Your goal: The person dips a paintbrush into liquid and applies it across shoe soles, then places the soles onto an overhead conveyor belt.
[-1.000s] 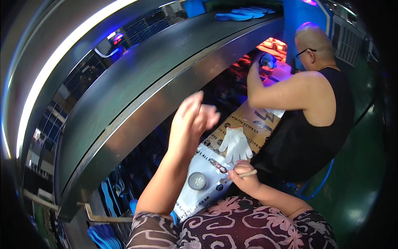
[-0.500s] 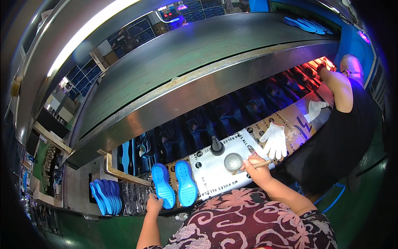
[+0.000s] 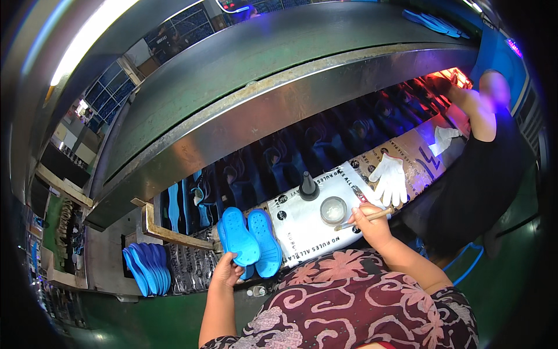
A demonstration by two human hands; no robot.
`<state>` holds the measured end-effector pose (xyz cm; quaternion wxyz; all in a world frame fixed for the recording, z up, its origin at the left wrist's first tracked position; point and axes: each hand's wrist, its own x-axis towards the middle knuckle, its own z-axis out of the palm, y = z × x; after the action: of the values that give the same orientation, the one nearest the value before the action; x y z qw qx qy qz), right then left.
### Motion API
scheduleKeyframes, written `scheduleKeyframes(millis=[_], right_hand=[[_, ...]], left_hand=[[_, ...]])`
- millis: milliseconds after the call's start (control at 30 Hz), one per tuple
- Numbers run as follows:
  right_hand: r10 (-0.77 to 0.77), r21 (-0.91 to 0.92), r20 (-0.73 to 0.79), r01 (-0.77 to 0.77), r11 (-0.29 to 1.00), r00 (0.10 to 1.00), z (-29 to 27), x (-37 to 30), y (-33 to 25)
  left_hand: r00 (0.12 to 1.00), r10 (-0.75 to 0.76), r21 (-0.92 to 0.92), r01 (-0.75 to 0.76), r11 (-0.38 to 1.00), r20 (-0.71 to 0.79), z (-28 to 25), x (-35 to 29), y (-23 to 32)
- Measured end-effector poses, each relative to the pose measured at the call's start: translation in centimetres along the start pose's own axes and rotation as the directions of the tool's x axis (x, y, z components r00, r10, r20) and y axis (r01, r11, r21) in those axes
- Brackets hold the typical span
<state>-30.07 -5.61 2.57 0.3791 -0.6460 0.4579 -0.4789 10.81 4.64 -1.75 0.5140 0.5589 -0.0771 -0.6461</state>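
Observation:
My left hand (image 3: 226, 270) is closed on the heel end of a blue shoe sole (image 3: 240, 237), with the thumb on its upper face. Part of another blue sole shows beneath it, and a second blue sole (image 3: 266, 247) lies just to its right. My right hand (image 3: 372, 225) grips a wooden-handled brush (image 3: 381, 215) whose bristle end points left, beside the near rim of a round container (image 3: 333, 210) holding pale stuff. The container and a black cone-shaped thing (image 3: 308, 187) stand on a white printed sheet (image 3: 302, 232).
A stack of blue soles (image 3: 145, 270) stands at the left. White gloves (image 3: 389, 179) lie right of the sheet. Behind, a dark conveyor carries shoe parts under a metal-edged shelf (image 3: 279, 93). At the right a co-worker (image 3: 482, 174) reaches toward the red-lit opening.
My left hand has lifted a blue sole up and to the right over the others. My right hand has drawn the brush from the container's rim to just outside it.

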Motion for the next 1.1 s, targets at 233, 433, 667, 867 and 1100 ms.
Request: scheduleKeyframes(millis=[233,433,667,867,1100], right_hand=[[0.282,0.200,-0.065,-0.264,0.943,0.957,-0.5,0.1,-0.4],[-0.174,0.069,0.054,0.170,0.983,0.983,-0.5,2.8,-5.6],[-0.461,-0.074,0.110,0.470,0.880,0.881,2.0,2.5,-5.6],[-0.504,-0.210,0.137,0.523,0.826,0.853,3.1,2.4,-5.2],[-0.508,-0.181,0.142,0.527,0.830,0.849,2.7,2.6,-5.3]], left_hand=[[0.864,0.477,0.238,-0.503,0.831,0.164,11.1,-2.6,-1.3],[0.754,0.609,0.373,-0.654,0.658,0.246,17.4,-2.7,-0.8],[0.598,0.723,0.367,-0.796,0.482,0.346,19.4,-3.4,-1.7],[0.571,0.751,0.390,-0.808,0.442,0.333,19.1,-3.8,-2.0],[0.479,0.800,0.419,-0.850,0.319,0.361,18.6,-3.0,-2.6]])
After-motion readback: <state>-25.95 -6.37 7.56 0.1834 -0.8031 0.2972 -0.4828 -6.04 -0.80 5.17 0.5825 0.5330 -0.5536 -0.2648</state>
